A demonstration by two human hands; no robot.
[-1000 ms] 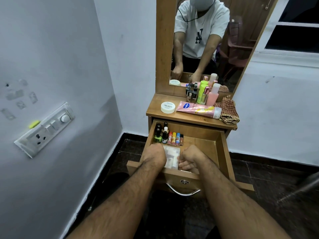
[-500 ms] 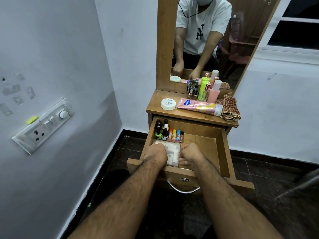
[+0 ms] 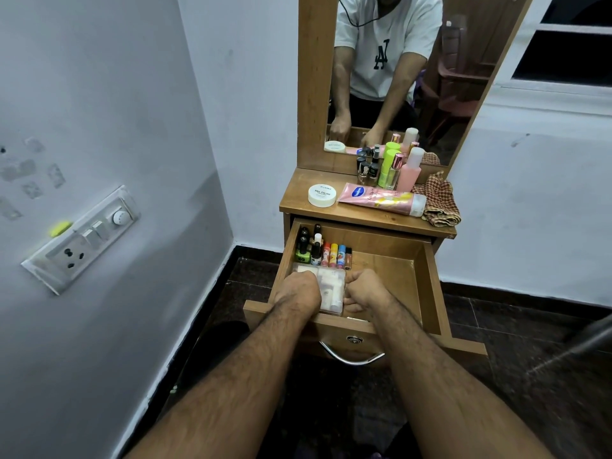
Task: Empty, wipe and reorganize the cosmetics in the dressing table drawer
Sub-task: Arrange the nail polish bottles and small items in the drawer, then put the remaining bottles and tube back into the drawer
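Both hands, left hand (image 3: 299,290) and right hand (image 3: 362,290), curl their fingers round the clear box (image 3: 331,289) at the drawer's (image 3: 427,286) front left corner; nudged backward, it might topple the small bottles (image 3: 323,251) just behind.

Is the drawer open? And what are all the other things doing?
Drawer: pulled open.
Clear case: flat in the drawer, gripped by both hands.
Left hand: closed on the case.
Right hand: closed on the case.
Lip balms: standing upright.
Pink tube: lying down, capped.
Checked cloth: crumpled.
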